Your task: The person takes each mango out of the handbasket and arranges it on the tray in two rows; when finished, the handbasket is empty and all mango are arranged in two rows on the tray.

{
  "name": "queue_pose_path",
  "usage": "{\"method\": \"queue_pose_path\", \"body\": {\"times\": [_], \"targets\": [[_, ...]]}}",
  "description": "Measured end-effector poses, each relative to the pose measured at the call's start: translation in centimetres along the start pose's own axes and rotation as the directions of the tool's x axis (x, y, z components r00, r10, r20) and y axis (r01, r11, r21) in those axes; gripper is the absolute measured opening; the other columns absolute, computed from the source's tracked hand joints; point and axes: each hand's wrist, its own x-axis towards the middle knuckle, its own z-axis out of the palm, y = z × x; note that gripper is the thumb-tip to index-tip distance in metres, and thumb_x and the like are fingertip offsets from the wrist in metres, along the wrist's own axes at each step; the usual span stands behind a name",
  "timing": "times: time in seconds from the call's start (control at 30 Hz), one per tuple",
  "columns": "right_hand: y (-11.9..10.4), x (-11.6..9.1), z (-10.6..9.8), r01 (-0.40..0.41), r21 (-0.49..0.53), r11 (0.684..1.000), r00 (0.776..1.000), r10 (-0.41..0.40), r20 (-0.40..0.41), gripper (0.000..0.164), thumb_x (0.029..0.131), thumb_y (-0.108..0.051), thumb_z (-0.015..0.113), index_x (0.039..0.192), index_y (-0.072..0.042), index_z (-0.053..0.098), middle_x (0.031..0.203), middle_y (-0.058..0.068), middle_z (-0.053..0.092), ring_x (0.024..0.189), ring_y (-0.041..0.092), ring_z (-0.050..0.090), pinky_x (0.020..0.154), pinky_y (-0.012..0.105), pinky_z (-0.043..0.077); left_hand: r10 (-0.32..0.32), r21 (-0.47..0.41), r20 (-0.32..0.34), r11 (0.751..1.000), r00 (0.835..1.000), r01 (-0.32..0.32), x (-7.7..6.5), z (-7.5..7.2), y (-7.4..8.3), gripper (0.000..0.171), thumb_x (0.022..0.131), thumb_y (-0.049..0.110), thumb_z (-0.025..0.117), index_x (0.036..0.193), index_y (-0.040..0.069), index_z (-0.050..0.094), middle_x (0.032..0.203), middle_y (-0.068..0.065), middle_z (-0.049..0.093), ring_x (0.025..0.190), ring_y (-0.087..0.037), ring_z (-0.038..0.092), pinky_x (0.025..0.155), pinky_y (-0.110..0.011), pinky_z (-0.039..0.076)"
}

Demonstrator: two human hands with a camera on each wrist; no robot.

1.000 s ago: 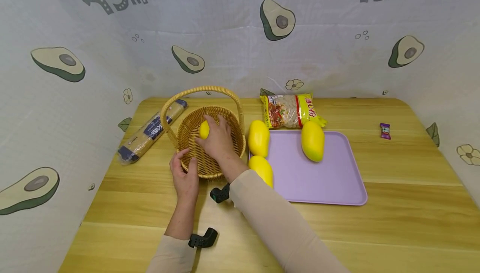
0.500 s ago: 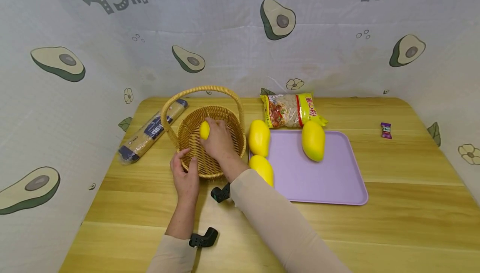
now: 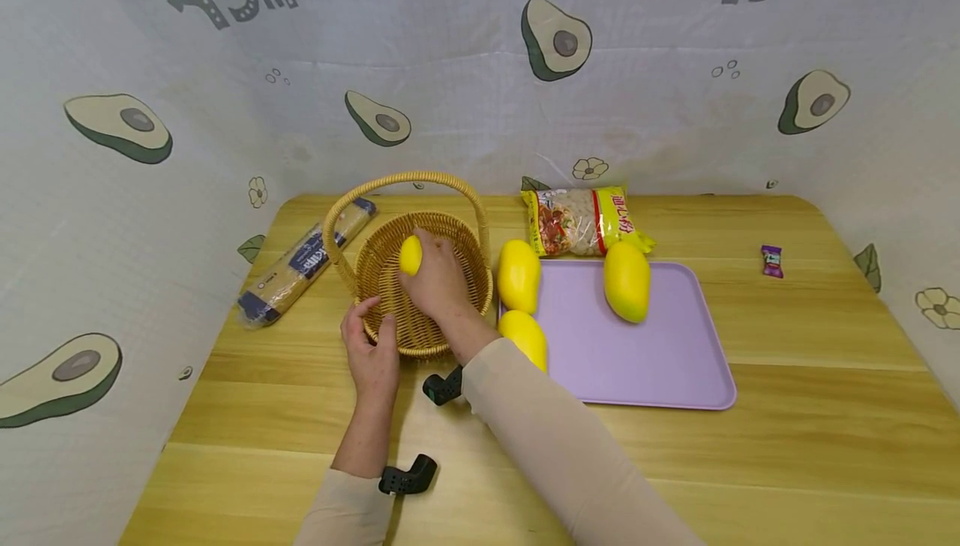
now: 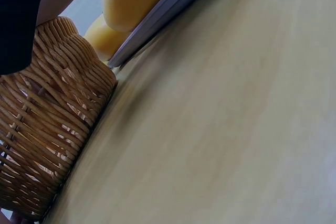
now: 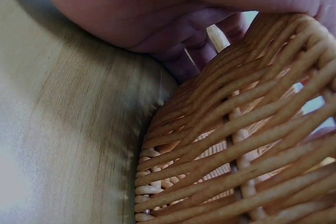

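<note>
A wicker basket (image 3: 422, 353) with a tall arched handle stands on the table, left of centre in the head view. My right hand (image 3: 438, 279) reaches inside it and grips a yellow mango (image 3: 410, 255), its fingers partly hidden behind the back of the hand. At the front left rim, my left hand (image 3: 372, 354) holds the basket, thumb over the near edge and fingers along the side. The right wrist view shows that left hand (image 5: 157, 19) against the woven wall (image 5: 247, 129). From the left wrist, the basket's side (image 4: 52, 114) fills the left edge.
Right of the basket lies a purple tray (image 3: 637, 363). One mango (image 3: 626, 282) is on it; two more, a rear mango (image 3: 518, 277) and a front mango (image 3: 525, 339), lie along its left edge. Around stand a yellow food bag (image 3: 573, 222), a noodle packet (image 3: 300, 267) and a small candy (image 3: 772, 261).
My right hand's fingers have closed in around the mango in the basket, and the mango has shifted very slightly. My left hand stays at the rim.
</note>
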Motion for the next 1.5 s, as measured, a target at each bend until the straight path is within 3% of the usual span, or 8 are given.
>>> {"method": "queue_pose_path", "body": {"times": [0.2,0.33,0.43,0.73,1.1,1.33,1.5], "targets": [[-0.2,-0.4,-0.7,0.017,0.081,0.997,0.998,-0.012,-0.061,0.074,0.093,-0.034,0.074,0.157,-0.023,0.039,0.147,0.015,0.048,0.108,0.029,0.064,0.085,0.043,0.057,-0.001,0.019,0.001,1.000,1.000,0.001,-0.1,0.1,0.1,0.032,0.094,0.005,0.060,0.126,0.000,0.060,0.151,-0.019,0.039,0.153,-0.035,0.025,0.127,-0.054,0.017],[-0.7,-0.8,-1.5,0.037,0.093,0.995,0.997,-0.031,-0.075,0.072,0.093,-0.038,0.071,0.156,-0.025,0.039,0.147,0.014,0.049,0.107,0.029,0.063,0.086,0.044,0.057,-0.011,0.034,-0.001,0.999,1.000,0.011,-0.2,0.1,0.4,0.032,0.095,0.007,0.061,0.126,0.001,0.061,0.152,-0.018,0.040,0.154,-0.034,0.024,0.127,-0.053,0.017],[-1.1,-1.3,-2.2,0.048,0.095,0.994,0.997,-0.042,-0.060,0.072,0.093,-0.039,0.071,0.156,-0.025,0.040,0.149,0.013,0.049,0.108,0.029,0.063,0.088,0.045,0.057,-0.033,0.046,0.003,0.998,0.999,0.033,-0.2,0.0,0.4,0.033,0.095,0.010,0.060,0.128,0.003,0.060,0.154,-0.016,0.038,0.154,-0.034,0.024,0.127,-0.054,0.017],[-1.8,-3.2,-4.1,0.109,0.034,0.993,0.993,-0.110,0.050,0.069,0.091,-0.038,0.071,0.152,-0.021,0.045,0.135,0.013,0.059,0.094,0.023,0.061,0.069,0.032,0.050,-0.039,0.068,0.000,0.997,0.999,0.039,-0.1,-0.1,0.3,0.031,0.096,0.012,0.061,0.127,0.008,0.061,0.154,-0.014,0.039,0.154,-0.033,0.025,0.127,-0.054,0.017],[-1.9,-6.4,-6.5,0.189,-0.006,0.982,0.970,-0.186,0.158,0.066,0.092,-0.035,0.068,0.151,-0.016,0.047,0.139,0.009,0.061,0.102,0.022,0.060,0.072,0.033,0.051,-0.015,0.062,-0.008,0.998,1.000,0.015,-0.1,-0.1,0.5,0.031,0.094,0.009,0.062,0.125,0.006,0.062,0.153,-0.016,0.040,0.154,-0.033,0.025,0.127,-0.054,0.017],[-1.7,-8.8,-9.1,0.240,-0.054,0.969,0.945,-0.221,0.241,0.067,0.091,-0.034,0.066,0.153,-0.018,0.047,0.151,0.002,0.055,0.120,0.022,0.059,0.090,0.042,0.052,-0.021,0.086,-0.005,0.996,1.000,0.021,-0.1,-0.2,0.4,0.033,0.094,0.011,0.062,0.127,0.007,0.062,0.152,-0.016,0.042,0.152,-0.033,0.029,0.127,-0.054,0.018],[-0.4,-10.3,-11.2,0.275,-0.043,0.961,0.933,-0.256,0.254,0.065,0.090,-0.034,0.068,0.151,-0.019,0.049,0.147,0.004,0.058,0.114,0.021,0.060,0.090,0.042,0.051,-0.033,0.059,0.004,0.998,0.999,0.033,-0.2,-0.1,0.3,0.033,0.095,0.011,0.062,0.128,0.004,0.060,0.152,-0.015,0.040,0.153,-0.033,0.028,0.127,-0.053,0.017]]}}
